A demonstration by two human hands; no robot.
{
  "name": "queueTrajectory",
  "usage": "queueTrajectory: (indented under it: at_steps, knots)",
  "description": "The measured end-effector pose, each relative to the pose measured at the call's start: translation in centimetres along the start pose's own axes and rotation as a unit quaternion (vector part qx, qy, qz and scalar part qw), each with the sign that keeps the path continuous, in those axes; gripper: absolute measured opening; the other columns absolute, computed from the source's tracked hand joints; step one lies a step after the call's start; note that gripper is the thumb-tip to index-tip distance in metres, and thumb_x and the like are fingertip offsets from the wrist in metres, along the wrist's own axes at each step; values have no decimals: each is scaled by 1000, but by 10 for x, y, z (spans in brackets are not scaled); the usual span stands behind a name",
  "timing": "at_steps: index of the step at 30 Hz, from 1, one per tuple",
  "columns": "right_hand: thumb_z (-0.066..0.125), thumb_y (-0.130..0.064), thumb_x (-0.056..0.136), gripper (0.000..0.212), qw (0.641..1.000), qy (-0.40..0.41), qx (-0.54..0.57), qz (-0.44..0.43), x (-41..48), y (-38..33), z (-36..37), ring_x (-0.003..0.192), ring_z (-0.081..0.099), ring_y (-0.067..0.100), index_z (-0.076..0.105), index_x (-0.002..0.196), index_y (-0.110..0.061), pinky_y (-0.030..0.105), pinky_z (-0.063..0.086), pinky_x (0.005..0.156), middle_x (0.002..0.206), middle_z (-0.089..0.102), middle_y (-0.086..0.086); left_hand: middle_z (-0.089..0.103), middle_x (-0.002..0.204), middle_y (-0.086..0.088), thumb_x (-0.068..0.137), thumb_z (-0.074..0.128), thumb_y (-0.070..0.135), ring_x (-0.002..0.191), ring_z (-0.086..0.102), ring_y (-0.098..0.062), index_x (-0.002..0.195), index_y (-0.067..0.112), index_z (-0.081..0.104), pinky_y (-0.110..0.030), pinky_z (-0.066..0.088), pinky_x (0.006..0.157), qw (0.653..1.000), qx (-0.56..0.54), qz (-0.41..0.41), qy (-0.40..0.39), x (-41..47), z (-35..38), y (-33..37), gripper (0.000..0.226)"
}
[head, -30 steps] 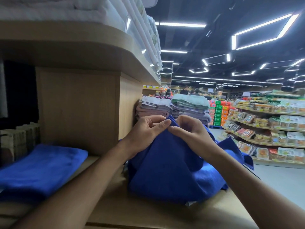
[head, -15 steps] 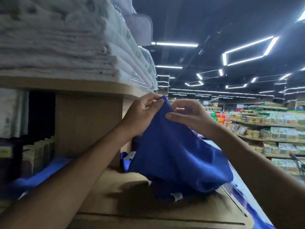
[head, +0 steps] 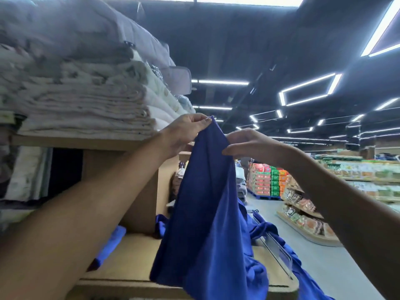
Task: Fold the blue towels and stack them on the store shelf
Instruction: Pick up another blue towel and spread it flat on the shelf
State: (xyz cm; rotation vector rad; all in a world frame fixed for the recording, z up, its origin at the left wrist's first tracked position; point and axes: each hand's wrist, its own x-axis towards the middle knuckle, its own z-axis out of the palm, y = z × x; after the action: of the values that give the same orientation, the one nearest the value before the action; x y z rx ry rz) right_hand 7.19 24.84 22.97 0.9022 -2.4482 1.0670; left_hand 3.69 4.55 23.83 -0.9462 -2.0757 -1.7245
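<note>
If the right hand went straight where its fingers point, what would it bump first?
Likely the towel, hanging from the left hand, just beyond the right hand and its fingertips; contact unclear.

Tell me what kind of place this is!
Probably a big supermarket: long shelves of packaged food line the aisle, stacked red, green and orange cartons stand further back, and folded pale linens are piled on a wooden shelf.

Both bare forearms extend forward and upward. Left hand (head: 186, 132) pinches the top corner of the blue towel (head: 207, 213) between thumb and fingertips. Right hand (head: 253, 144), just beside it, pinches the adjacent edge.
</note>
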Motion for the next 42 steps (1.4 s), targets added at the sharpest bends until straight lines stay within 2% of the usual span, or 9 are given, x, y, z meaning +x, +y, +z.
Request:
queueTrajectory:
  at_steps: [4, 8, 13, 18, 23, 26, 33, 38, 42]
  knots:
    - [58, 1, 91, 25, 999, -30, -29, 19, -2, -16, -13, 95, 67, 17, 68, 114, 7, 38, 57, 91, 106, 71, 15, 64, 100, -4, 105, 52, 32, 84, 59, -17, 101, 24, 65, -30, 51, 66, 1000, 17, 16, 8, 1, -5, 22, 15]
    - [59, -3, 87, 28, 996, -59, -44, 42, -7, -26, -22, 96, 66, 21, 67, 112, 8, 39, 58, 90, 103, 69, 14, 63, 83, -1, 104, 55, 29, 66, 55, -11, 83, 22, 62, -17, 44, 51, 989, 87, 87, 80, 6, -15, 41, 22]
    - [59, -12, 79, 27, 991, -76, -86, 75, -17, -31, -23, 91, 66, 18, 73, 100, -2, 35, 58, 88, 101, 72, 15, 68, 95, -6, 103, 55, 27, 84, 60, -18, 93, 20, 64, -27, 45, 74, 955, 189, 173, 149, 21, -29, 52, 15]
    - [58, -4, 86, 25, 985, -110, -80, 103, -31, -20, -28, 49, 58, 10, 74, 71, -15, 18, 43, 46, 62, 66, -2, 68, 98, 2, 100, 51, 39, 96, 64, -19, 108, 23, 68, -30, 46, 82, 883, 323, 239, 244, 28, -56, 52, 24]
    - [65, -10, 93, 14, 978, -130, -95, 131, -44, -6, -43, 59, 62, 8, 79, 90, -9, 19, 47, 55, 73, 73, -5, 60, 91, 11, 98, 44, 52, 93, 64, -25, 103, 32, 62, -37, 49, 80, 846, 371, 250, 291, 25, -73, 50, 27]
    - [67, -14, 94, 15, 978, -126, -103, 133, -52, 3, -56, 85, 74, 26, 79, 103, -13, 36, 60, 74, 97, 78, 6, 64, 89, 8, 96, 43, 52, 91, 64, -26, 106, 32, 61, -39, 51, 79, 834, 381, 256, 306, 19, -81, 50, 29]
    - [64, 2, 94, 20, 995, 60, -42, 61, -57, 24, -74, 87, 72, 36, 77, 105, -7, 49, 57, 83, 104, 74, 25, 68, 87, -3, 100, 42, 47, 90, 65, -36, 107, 26, 58, -44, 50, 75, 795, 424, 293, 318, -8, -98, 33, 27]
    - [56, 13, 91, 33, 988, 154, 7, 12, -56, 28, -67, 65, 73, 21, 72, 99, -15, 29, 58, 53, 92, 76, 22, 65, 79, -5, 105, 40, 42, 76, 62, -33, 103, 18, 54, -42, 45, 65, 795, 413, 323, 305, -41, -106, 3, 27]
    - [67, 1, 92, 28, 982, 179, 53, -20, -60, 40, -51, 77, 76, 18, 72, 108, -22, 26, 60, 59, 97, 79, 8, 58, 70, -5, 107, 39, 42, 63, 53, -20, 99, 16, 52, -38, 34, 59, 805, 380, 318, 327, -70, -111, -26, 29]
